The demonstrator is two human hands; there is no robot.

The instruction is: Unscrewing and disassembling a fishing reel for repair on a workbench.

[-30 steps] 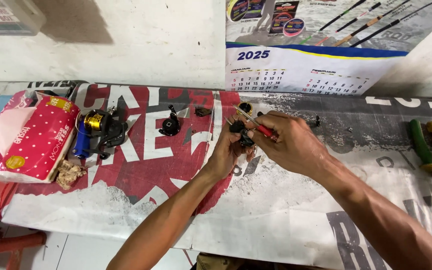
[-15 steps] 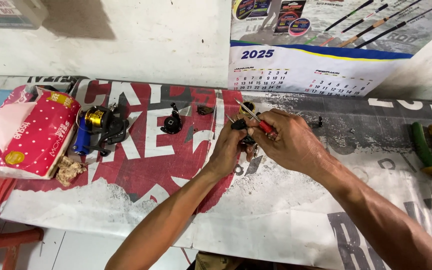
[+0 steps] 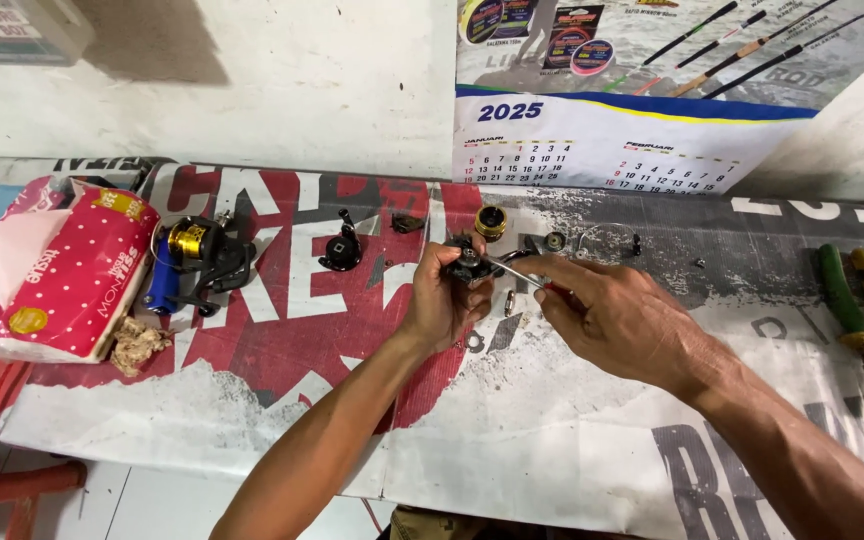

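My left hand [image 3: 442, 300] grips a small black reel part [image 3: 470, 264] just above the bench. My right hand [image 3: 617, 320] holds a red-handled screwdriver [image 3: 522, 274]; its metal shaft points left, with the tip at the black part. Behind the hands lie a gold-coloured round piece [image 3: 490, 222], a small round metal piece [image 3: 555, 241] and a few tiny screws. Farther left rests a black reel handle part [image 3: 340, 249].
A fishing reel with a gold spool [image 3: 195, 260] lies beside a pink tissue pack [image 3: 62, 270] at the left. Green and yellow handled pliers [image 3: 862, 310] sit at the right edge. A printed banner [image 3: 302, 330] covers the bench; a calendar [image 3: 602, 150] hangs on the wall.
My right hand has drawn back to the right, and the screwdriver now lies flatter with its shaft showing. Gold round piece is now uncovered behind the hands.
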